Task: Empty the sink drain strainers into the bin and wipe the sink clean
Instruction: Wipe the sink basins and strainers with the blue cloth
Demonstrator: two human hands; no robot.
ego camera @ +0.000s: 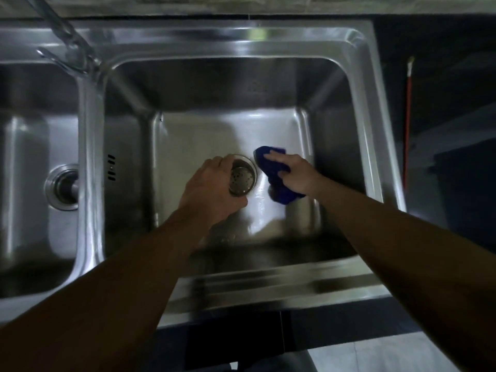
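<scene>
I look down into the right basin (268,130) of a steel double sink. My left hand (209,189) is curled around a round metal drain strainer (241,178) with a perforated bottom, held just above or at the basin floor. My right hand (292,173) presses flat on a blue cloth (276,183) lying on the basin floor just right of the strainer. The left basin (26,157) shows its own drain fitting (63,187) near the divider.
A chrome faucet (67,41) rises at the back left over the divider. Overflow slots (111,167) mark the right basin's left wall. A red-handled stick (408,116) leans by the dark counter on the right. Tiled floor shows below the sink's front edge.
</scene>
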